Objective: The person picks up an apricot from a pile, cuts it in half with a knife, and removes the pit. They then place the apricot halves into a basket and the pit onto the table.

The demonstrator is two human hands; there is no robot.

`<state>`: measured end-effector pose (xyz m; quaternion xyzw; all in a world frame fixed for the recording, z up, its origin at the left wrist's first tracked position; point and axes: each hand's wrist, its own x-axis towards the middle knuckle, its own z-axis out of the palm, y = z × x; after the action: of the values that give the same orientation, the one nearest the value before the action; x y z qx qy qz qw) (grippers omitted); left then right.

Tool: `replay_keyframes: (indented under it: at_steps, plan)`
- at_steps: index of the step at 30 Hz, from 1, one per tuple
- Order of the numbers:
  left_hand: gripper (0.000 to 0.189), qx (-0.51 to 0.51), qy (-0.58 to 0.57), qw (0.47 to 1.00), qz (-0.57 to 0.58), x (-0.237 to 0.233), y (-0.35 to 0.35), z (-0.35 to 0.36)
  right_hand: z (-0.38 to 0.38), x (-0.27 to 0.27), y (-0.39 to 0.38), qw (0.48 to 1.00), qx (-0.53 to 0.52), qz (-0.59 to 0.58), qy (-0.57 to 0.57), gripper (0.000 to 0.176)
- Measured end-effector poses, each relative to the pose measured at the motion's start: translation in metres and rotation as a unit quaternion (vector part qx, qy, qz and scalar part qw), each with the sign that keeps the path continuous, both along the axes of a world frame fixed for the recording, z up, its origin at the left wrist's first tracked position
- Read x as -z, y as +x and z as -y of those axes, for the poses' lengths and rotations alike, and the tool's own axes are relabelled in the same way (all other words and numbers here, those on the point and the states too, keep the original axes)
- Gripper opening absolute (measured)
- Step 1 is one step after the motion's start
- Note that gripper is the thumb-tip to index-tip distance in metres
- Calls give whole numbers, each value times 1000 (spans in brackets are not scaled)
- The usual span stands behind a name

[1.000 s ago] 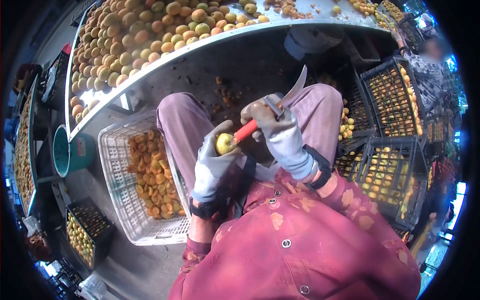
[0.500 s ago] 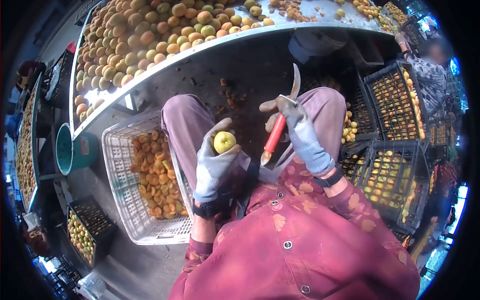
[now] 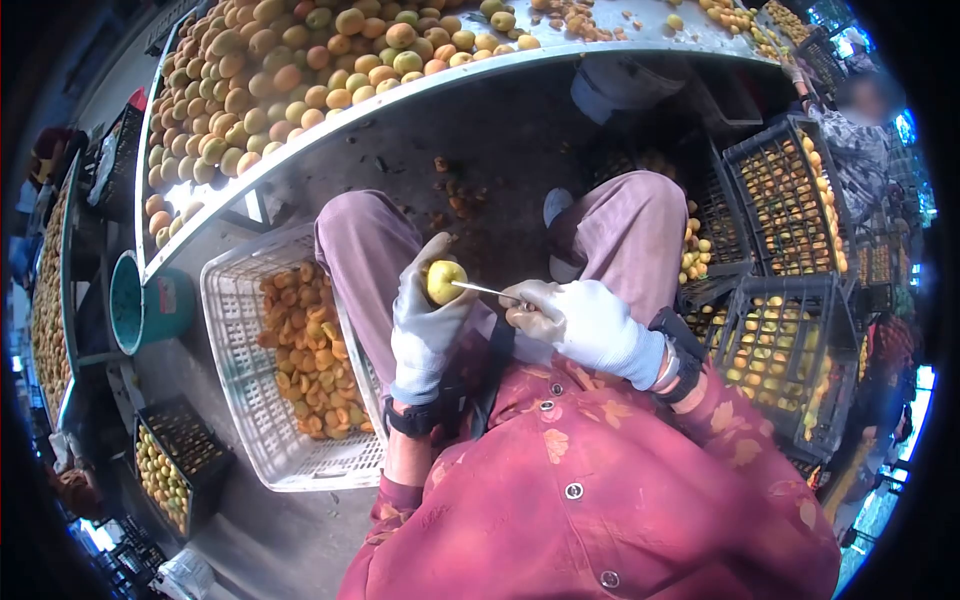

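In my gloved left hand (image 3: 424, 330) a yellow-green apricot (image 3: 444, 283) is gripped between thumb and fingers. My gloved right hand (image 3: 590, 325) is closed round a knife (image 3: 487, 290), whose thin blade points left with its tip at the apricot's side. The knife's red handle is hidden inside the right hand. Both hands are above my lap, between my knees. Left of my leg stands a white plastic crate (image 3: 240, 385), with halved orange apricots (image 3: 315, 365) inside.
Ahead, a metal-edged table (image 3: 300, 140) bears a large heap of whole apricots (image 3: 270, 75). Black crates (image 3: 785, 190) of apricots stack at my right. A teal bucket (image 3: 125, 305) and a small black crate (image 3: 200, 455) stand left. Another person (image 3: 850, 140) is at far right.
My right hand has come down and turned, bringing the knife blade from pointing upward to the apricot. My left hand still holds the apricot in nearly the same place.
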<state>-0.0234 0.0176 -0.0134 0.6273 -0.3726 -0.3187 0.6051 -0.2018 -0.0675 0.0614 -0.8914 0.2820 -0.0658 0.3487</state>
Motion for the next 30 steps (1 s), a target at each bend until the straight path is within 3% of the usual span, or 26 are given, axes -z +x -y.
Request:
replay_keyframes:
  at_steps: [5,7,11,12,14,16,21,23,24,26,30]
  plan:
    - [60,10,12,996,86,-6,-1,-2,3,-10,0,999,-16,-18,-40,27]
    - [59,6,17,995,95,-4,-2,-2,5,-13,3,991,-44,-113,-60,29]
    - [53,-15,39,990,137,-4,-4,2,2,-5,7,982,-17,-165,-85,28]
    - [53,-15,38,990,138,-7,-6,4,-4,8,5,987,34,-102,-116,26]
    - [48,-38,115,993,2,-14,-8,9,-16,22,4,985,83,-38,-146,25]
    - [46,-48,108,993,-1,-11,-6,9,-24,28,11,976,161,22,-142,23]
    - [45,-55,94,994,-17,-8,-5,7,-11,23,12,971,221,50,-78,22]
    - [42,-40,113,991,-56,-18,-4,6,-6,8,6,991,127,37,-21,24]
    - [45,-28,114,989,-88,-21,-4,7,-6,5,5,991,128,36,-23,24]
    - [47,-35,88,992,-81,-16,-5,7,-5,1,6,997,19,9,-79,26]
    - [52,-21,18,999,-33,-2,-3,3,4,-1,5,997,-9,-58,-56,29]
